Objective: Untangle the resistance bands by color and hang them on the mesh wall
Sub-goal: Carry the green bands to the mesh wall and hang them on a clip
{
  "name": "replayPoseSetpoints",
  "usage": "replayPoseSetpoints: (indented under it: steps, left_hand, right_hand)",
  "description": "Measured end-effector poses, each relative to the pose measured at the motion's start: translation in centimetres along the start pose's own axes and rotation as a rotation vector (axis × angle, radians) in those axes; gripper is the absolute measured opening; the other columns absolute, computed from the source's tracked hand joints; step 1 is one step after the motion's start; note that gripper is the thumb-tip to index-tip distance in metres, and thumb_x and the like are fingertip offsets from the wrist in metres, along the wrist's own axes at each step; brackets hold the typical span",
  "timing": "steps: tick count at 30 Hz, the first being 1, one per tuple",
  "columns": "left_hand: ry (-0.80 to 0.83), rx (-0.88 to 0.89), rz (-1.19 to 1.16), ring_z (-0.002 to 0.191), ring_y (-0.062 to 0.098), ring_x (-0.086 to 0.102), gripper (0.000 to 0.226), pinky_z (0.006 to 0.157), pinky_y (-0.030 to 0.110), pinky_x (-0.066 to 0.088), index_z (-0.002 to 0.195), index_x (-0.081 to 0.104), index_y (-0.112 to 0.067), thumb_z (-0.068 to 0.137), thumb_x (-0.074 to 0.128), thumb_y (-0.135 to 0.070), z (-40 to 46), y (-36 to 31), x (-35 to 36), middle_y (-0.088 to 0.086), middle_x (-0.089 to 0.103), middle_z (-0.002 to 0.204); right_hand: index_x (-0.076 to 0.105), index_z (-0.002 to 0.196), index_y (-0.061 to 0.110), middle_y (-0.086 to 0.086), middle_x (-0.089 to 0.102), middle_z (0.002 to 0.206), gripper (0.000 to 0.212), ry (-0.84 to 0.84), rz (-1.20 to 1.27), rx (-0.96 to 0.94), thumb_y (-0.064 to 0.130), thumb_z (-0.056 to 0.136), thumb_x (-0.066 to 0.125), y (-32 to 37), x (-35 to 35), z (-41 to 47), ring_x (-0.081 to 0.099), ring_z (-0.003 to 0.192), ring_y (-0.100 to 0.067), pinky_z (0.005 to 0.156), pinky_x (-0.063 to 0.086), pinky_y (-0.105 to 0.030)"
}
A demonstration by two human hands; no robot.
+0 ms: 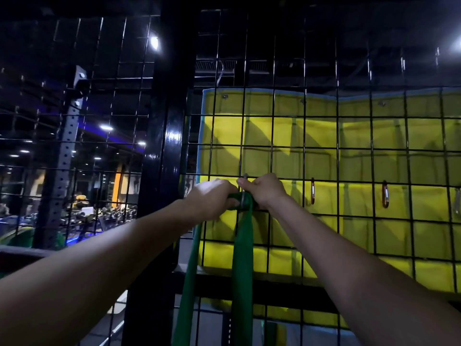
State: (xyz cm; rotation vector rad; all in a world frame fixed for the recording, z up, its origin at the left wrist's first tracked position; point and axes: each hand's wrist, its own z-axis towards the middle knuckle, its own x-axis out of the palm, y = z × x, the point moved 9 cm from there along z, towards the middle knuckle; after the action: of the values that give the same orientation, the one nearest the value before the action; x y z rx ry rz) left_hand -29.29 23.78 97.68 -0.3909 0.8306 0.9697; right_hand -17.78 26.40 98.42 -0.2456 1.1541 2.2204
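A green resistance band point(242, 258) hangs in two long strands down the black mesh wall point(337, 146). Its top loop sits at a grey carabiner point(244, 193) clipped to a horizontal mesh wire. My left hand point(212, 198) grips the top of the band just left of the carabiner. My right hand point(265, 189) holds the carabiner and the band's loop from the right, thumb up at the wire. Both hands touch each other's side at the clip. How far the band sits inside the carabiner is hidden by my fingers.
Two orange carabiners point(312, 191) point(385, 194) hang on the same wire to the right, with nothing on them. A yellow padded mat point(374, 136) stands behind the mesh. A thick black post point(164, 146) borders the mesh on the left; gym racks lie beyond.
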Motion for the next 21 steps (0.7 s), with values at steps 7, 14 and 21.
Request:
replayPoseSetpoints:
  steps: [7, 14, 21]
  left_hand:
    - [-0.045, 0.010, 0.043, 0.080, 0.022, 0.060, 0.018, 0.068, 0.031, 0.046, 0.090, 0.060, -0.021, 0.094, 0.047, -0.033, -0.9, -0.4, 0.5, 0.002, 0.065, 0.088]
    - [-0.122, 0.118, 0.024, 0.084, 0.015, 0.063, 0.022, 0.073, 0.035, 0.052, 0.106, 0.061, -0.026, 0.095, 0.045, -0.036, -2.1, -1.2, 0.6, -0.006, 0.065, 0.097]
    - [-0.117, 0.140, -0.024, 0.091, 0.014, 0.059, 0.020, 0.079, 0.035, 0.050, 0.108, 0.060, -0.022, 0.096, 0.045, -0.029, -2.3, -1.7, 0.3, -0.006, 0.062, 0.105]
  right_hand:
    - [0.063, 0.075, 0.004, -0.007, 0.055, 0.061, 0.042, -0.007, -0.012, 0.027, 0.045, 0.080, 0.067, -0.2, -0.2, 0.1, 0.048, 0.053, -0.021, 0.058, 0.040, -0.028]
    - [0.056, 0.060, 0.009, -0.005, 0.054, 0.057, 0.043, 0.026, 0.036, 0.038, 0.045, 0.082, 0.064, -0.2, 0.0, 0.0, 0.048, 0.050, -0.020, 0.053, 0.041, -0.029]
    - [0.061, 0.075, 0.004, -0.009, 0.062, 0.068, 0.038, 0.062, 0.149, 0.062, 0.042, 0.083, 0.065, -0.5, 0.3, -0.2, 0.062, 0.066, -0.025, 0.071, 0.056, -0.036]
